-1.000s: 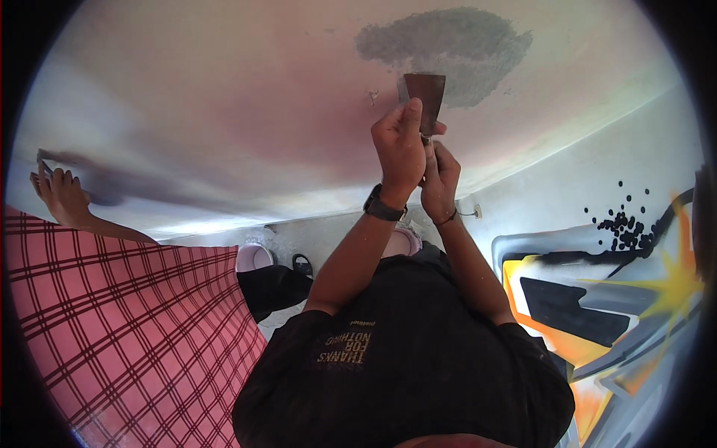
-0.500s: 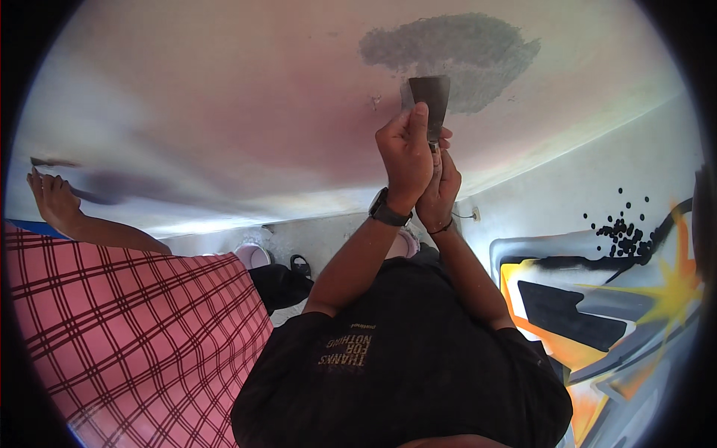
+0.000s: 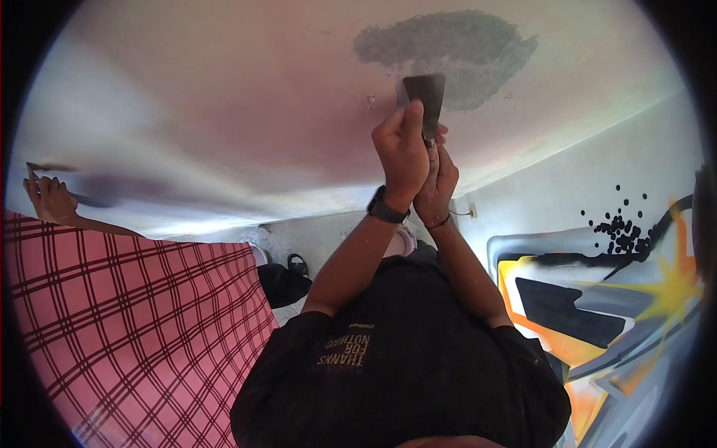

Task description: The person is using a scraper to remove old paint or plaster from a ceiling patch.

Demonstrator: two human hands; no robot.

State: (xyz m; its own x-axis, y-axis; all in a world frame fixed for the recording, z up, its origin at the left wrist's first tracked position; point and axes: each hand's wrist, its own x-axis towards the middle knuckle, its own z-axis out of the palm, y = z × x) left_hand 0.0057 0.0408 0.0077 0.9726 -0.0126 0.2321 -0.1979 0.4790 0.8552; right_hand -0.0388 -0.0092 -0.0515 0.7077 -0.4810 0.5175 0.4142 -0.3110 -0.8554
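Head view: The scraper (image 3: 430, 91), a tool with a dark flared blade, is in front of the pale pinkish wall (image 3: 246, 112), just below a rough grey patch (image 3: 482, 52). The left hand (image 3: 399, 164) and the right hand (image 3: 441, 183) are together on the tool: the left thumb presses the blade face, and the right hand grips below the blade. A paler edge shows left of the blade; its identity cannot be determined. A dark wristwatch (image 3: 386, 207) is on the left wrist.

The black shirt (image 3: 448, 343) carries gold lettering (image 3: 349, 347) on the chest: stacked large capitals, with a smaller line adjacent. The lettering appears inverted from this viewpoint. At right, the side wall bears a painted design (image 3: 571, 313) in black, yellow, orange and grey. At far left, a co-worker's hand (image 3: 54, 200) holds a flat tool (image 3: 37, 169) at the wall.
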